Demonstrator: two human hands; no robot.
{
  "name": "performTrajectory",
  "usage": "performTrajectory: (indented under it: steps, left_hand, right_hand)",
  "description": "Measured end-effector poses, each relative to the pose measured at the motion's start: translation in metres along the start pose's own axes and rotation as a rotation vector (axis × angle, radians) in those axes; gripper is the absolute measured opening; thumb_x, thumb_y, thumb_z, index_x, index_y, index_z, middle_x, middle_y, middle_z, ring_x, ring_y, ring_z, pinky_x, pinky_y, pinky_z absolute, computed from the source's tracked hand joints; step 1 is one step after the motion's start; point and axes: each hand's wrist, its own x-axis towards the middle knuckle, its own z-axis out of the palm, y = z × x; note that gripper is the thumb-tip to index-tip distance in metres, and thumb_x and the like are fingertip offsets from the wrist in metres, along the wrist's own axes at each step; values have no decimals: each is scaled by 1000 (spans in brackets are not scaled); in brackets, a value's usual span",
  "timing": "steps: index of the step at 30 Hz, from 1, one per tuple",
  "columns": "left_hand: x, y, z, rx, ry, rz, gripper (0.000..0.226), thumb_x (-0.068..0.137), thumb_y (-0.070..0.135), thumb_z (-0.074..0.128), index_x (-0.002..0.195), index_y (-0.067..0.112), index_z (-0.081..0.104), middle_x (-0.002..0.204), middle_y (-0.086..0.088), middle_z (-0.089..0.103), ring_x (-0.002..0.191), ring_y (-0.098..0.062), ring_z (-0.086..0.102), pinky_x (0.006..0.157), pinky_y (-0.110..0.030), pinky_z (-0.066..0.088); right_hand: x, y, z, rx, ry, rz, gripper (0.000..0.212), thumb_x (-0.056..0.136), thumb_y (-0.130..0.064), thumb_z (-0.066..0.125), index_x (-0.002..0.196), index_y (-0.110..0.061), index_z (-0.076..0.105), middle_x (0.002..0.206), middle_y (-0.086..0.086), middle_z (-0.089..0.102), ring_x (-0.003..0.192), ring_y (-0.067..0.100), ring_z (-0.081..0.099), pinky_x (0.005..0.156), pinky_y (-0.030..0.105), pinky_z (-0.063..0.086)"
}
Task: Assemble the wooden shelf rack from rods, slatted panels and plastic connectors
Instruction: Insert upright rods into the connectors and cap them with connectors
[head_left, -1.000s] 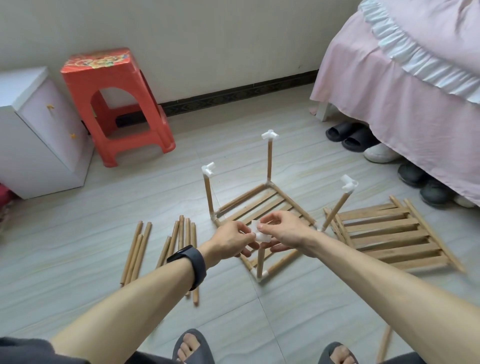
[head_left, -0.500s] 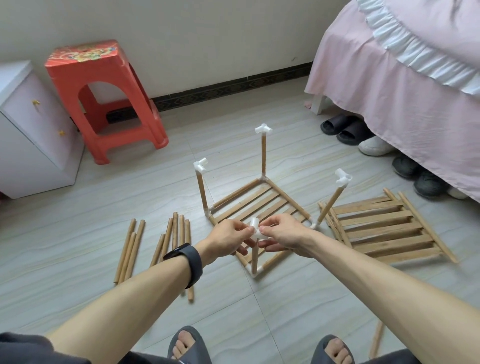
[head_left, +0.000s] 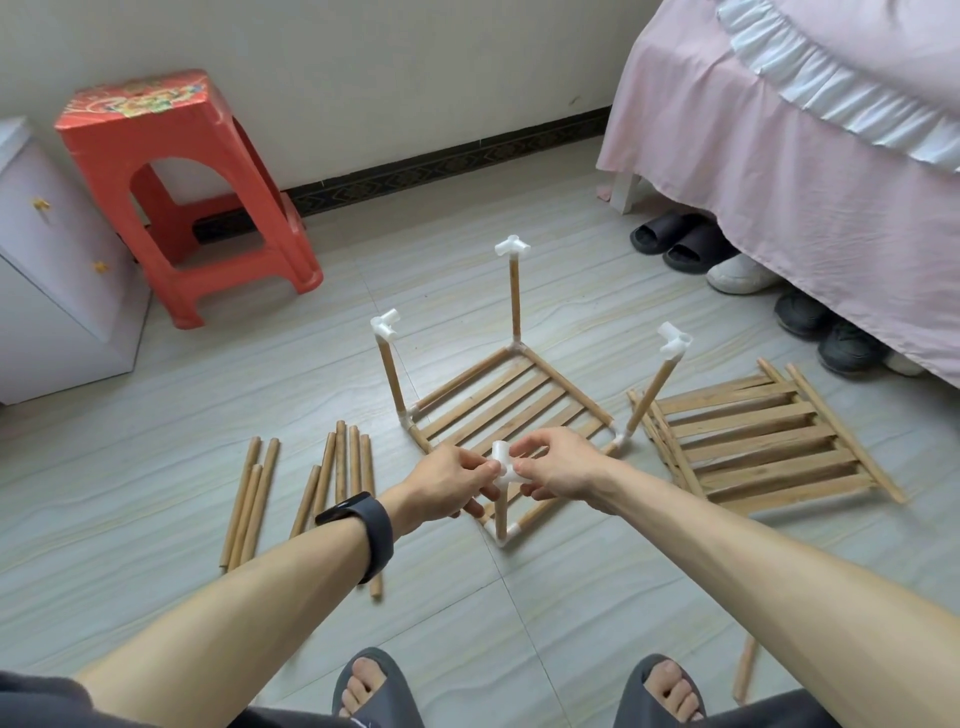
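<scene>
The pink-skirted bed (head_left: 779, 171) fills the upper right of the frame and a red stool (head_left: 171, 171) stands upper left. Its printed top shows no writing I can read, and no brand shows anywhere. At centre on the floor (head_left: 156, 467) sits the part-built rack (head_left: 498, 395): one slatted panel framed by rods, with four uprights rising from its corners, three of them capped in white. A spare slatted panel (head_left: 763, 441) lies just right of it, and loose rods (head_left: 332, 478) lie to its left. The left hand (head_left: 441, 483) and right hand (head_left: 566, 467) meet over the nearest upright (head_left: 500, 512), the fingers (head_left: 530, 447) of both pinching the white plastic connector (head_left: 503, 462) on its tip. The frame looks light and wobbly, the connector small, stiff and smooth; it is probably best held by its body while the rod beneath is steadied
</scene>
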Motion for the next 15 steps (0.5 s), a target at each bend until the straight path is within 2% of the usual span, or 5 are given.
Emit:
performTrajectory:
  steps: [3, 5, 7, 9, 15]
  left_hand:
    - [2, 1, 2, 8, 0, -18, 32, 102, 43, 55, 110, 16, 71, 93, 6, 77, 75, -9, 74, 59, -19, 50]
    - [3, 1, 3, 23, 4, -27, 34, 101, 44, 55, 115, 14, 66, 94, 5, 77, 76, -11, 74, 59, -20, 50]
    - [3, -1, 3, -6, 23, -23, 37, 100, 43, 59, 125, 18, 53, 94, 3, 77, 72, -10, 73, 57, -21, 50]
    - [4, -3, 2, -39, 27, -4, 46, 97, 42, 64, 134, 26, 42, 94, 1, 77, 70, -10, 73, 57, -22, 50]
    - [7, -9, 0, -82, 23, -7, 51, 89, 45, 73, 126, 23, 46, 96, -2, 76, 68, -11, 72, 51, -18, 48]
  right_hand:
    - [1, 2, 1, -88, 38, -28, 20, 102, -18, 57, 110, -30, 71, 110, 6, 72, 98, 23, 70, 92, 41, 59]
    - [2, 2, 3, -110, 42, -33, 25, 102, -19, 54, 119, -28, 71, 119, 6, 71, 95, 16, 63, 99, 38, 55]
    - [2, 1, 3, -119, 44, -36, 25, 103, -21, 55, 119, -29, 72, 123, 7, 70, 97, 14, 60, 102, 37, 53]
    - [3, -1, 3, -109, 59, -41, 23, 102, -21, 57, 117, -30, 72, 123, 5, 70, 106, 17, 65, 103, 37, 52]
    - [8, 3, 8, -39, 207, -51, 17, 93, -28, 72, 110, -28, 68, 113, -2, 71, 105, 17, 69, 99, 38, 55]
